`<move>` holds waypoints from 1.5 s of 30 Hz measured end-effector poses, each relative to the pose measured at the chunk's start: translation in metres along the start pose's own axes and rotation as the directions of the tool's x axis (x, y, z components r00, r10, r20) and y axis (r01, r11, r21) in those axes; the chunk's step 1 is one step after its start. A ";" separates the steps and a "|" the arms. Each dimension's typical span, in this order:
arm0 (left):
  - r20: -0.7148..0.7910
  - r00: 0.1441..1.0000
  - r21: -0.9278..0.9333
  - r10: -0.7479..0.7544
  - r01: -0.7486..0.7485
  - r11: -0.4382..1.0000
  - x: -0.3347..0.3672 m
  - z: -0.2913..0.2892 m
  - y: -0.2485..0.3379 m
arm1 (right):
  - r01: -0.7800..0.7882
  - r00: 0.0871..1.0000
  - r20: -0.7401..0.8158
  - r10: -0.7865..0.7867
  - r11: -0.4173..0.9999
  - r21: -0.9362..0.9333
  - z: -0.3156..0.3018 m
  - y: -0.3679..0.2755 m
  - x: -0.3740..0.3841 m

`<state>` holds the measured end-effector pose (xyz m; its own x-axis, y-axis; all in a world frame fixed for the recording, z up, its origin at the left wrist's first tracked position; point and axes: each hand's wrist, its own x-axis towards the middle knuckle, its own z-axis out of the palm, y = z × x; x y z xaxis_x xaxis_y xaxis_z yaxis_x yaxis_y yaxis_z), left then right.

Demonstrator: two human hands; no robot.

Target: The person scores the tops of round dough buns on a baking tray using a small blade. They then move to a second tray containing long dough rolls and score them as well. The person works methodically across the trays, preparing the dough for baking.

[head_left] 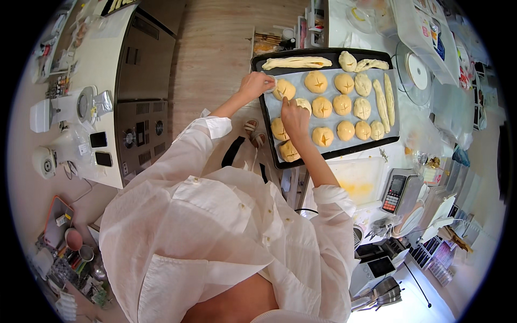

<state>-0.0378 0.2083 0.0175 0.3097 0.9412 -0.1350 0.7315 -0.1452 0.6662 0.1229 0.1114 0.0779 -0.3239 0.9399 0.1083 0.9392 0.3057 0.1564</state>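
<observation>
A black baking tray (332,55) lined with white baking paper (379,86) carries several round, cross-cut dough buns and a few long dough strips. At its left edge my left hand (257,86) is closed in a pinch beside the upper-left bun (284,90). A small pale bit shows at its fingertips; I cannot make out whether it is paper or dough. My right hand (296,121) reaches over the tray with fingers curled together, its fingertips at the same bun's lower edge. Whatever they hold is hidden. The hand partly covers another bun (304,104).
A white board (355,183) with yellow smears lies just nearer than the tray. A keypad device (397,188) stands to its right. Clear plastic bins (425,37) crowd the far right. Across the floor at left are an oven (141,129) and a counter with two phones (99,140).
</observation>
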 end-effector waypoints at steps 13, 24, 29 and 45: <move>-0.034 0.997 0.115 0.062 -0.058 0.992 -0.007 0.009 0.008 | -0.116 0.982 0.156 0.108 0.993 0.038 -0.040 0.076 -0.045; -0.182 0.983 -0.114 -0.004 -0.017 0.993 -0.026 -0.007 0.016 | -0.667 0.745 0.351 0.567 0.642 0.379 -0.041 0.046 -0.115; -0.087 0.992 -0.288 -0.094 0.065 0.955 -0.055 0.003 0.030 | -0.831 0.461 0.421 0.781 0.214 0.513 -0.050 0.062 -0.166; 0.432 0.859 -0.853 -0.274 0.488 0.187 -0.081 0.023 0.063 | -0.758 0.353 0.403 0.844 0.005 0.653 -0.052 0.024 -0.222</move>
<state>-0.0029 0.1161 0.0531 0.3281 0.7169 -0.6152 -0.2301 0.6922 0.6840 0.2112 -0.0979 0.1084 0.7243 0.6515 -0.2258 0.3247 -0.6112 -0.7218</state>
